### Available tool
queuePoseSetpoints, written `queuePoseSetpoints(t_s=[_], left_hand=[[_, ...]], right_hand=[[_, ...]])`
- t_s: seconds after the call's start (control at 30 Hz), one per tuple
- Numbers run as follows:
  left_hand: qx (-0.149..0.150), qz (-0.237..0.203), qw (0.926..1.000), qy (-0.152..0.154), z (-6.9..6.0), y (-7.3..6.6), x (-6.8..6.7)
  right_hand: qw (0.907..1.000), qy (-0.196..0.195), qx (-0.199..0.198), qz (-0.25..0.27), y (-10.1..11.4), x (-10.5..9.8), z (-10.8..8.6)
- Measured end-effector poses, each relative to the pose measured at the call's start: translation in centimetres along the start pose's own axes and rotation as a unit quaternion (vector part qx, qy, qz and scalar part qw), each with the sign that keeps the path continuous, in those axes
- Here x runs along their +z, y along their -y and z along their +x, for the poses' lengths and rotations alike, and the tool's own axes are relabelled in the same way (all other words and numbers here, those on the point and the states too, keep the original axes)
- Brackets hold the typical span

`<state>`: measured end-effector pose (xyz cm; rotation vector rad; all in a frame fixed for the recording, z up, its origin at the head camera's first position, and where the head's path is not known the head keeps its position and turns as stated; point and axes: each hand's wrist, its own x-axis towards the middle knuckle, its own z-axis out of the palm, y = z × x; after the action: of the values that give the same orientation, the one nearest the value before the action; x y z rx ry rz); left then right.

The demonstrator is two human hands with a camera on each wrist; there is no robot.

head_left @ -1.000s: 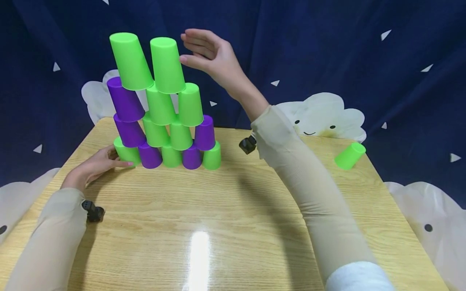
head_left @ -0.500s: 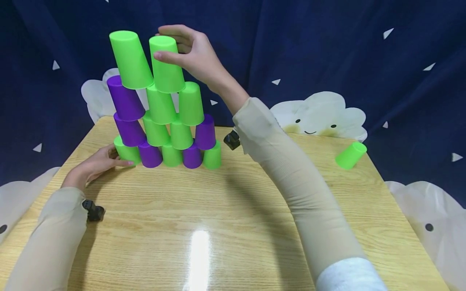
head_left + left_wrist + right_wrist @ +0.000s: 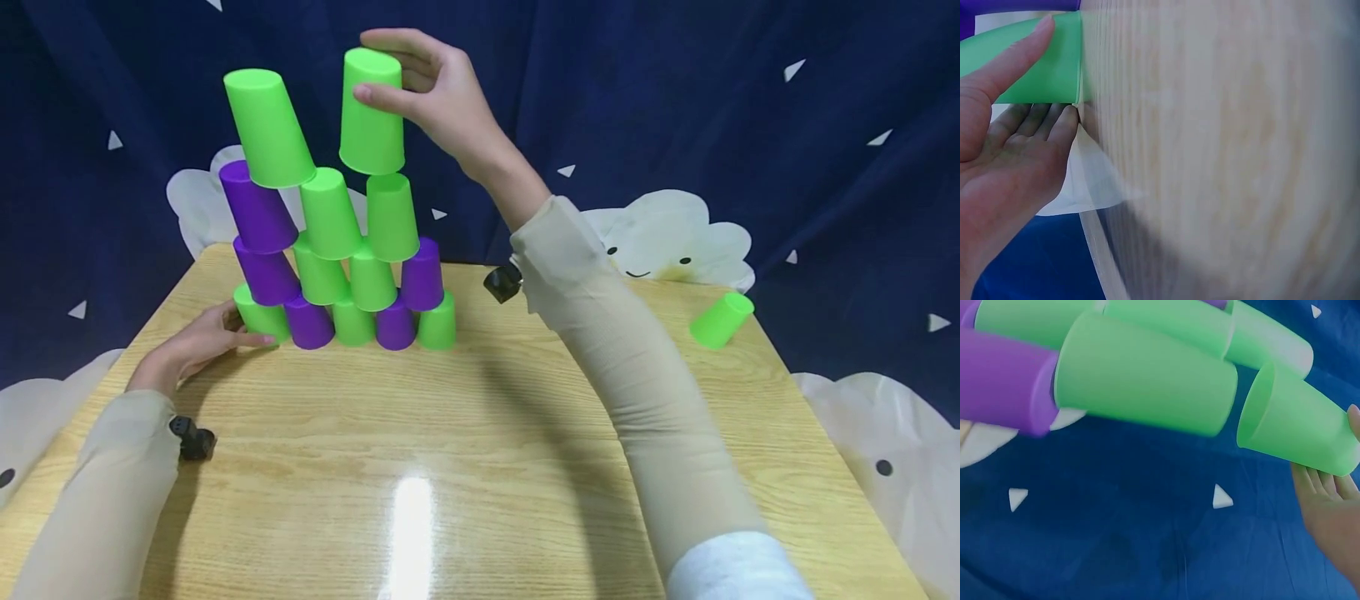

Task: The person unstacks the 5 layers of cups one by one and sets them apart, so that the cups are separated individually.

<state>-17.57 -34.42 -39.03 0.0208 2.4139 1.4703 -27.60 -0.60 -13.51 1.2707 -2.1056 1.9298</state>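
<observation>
My right grip is lifting a pinched, tapered green plastic cup, halving the top row, my left grip clasping a matching cup.

The tabletop is pale yellowish wood, its grain running left to right, with a bright white glare toward the near side and a soft dark shadow right of the middle. On its far left part five cups stand in a row, narrow ends up: from the left a green cup, a purple cup, a second green cup, a second purple cup and a third green cup. Well apart, at the far right near the edge, stands a lone green cup.
</observation>
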Motion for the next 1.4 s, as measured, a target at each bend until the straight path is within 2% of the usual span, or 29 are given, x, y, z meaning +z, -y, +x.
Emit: queuePoseSetpoints(t_s=[0.3,0.47,0.57,0.7,0.87,1.1,1.27,1.4], left_hand=[[0.005,-0.003,1.0000,0.004,0.2,-0.7,0.1],[0.004,0.004,1.0000,0.004,0.3,-1.0,0.1],[0.003,0.004,1.0000,0.003,0.3,-1.0,0.2],[0.004,-0.010,0.9999,0.004,0.4,-0.7,0.2],[0.002,-0.016,0.9999,0.004,0.4,-0.3,0.2],[-0.003,-0.005,1.0000,-0.002,0.0,-0.2,0.2],[-0.003,-0.005,1.0000,0.000,0.1,-0.3,0.2],[-0.003,-0.007,1.0000,0.001,0.1,-0.3,0.2]], right_hand=[[0.9981,-0.046,0.023,-0.034,-0.6,-6.3,-3.1],[0.9925,-0.081,0.077,-0.048,-2.1,-10.2,-5.7],[0.9849,-0.095,0.123,-0.077,-3.4,-12.5,-7.7],[0.9701,-0.108,0.171,-0.135,-5.6,-15.6,-10.9],[0.9444,-0.135,0.221,-0.203,-8.5,-19.6,-15.3],[0.9158,-0.167,0.268,-0.248,-10.4,-24.2,-21.0],[0.8852,-0.162,0.300,-0.316,-11.2,-26.7,-24.6],[0.8641,-0.143,0.299,-0.379,-11.8,-28.0,-26.7]])
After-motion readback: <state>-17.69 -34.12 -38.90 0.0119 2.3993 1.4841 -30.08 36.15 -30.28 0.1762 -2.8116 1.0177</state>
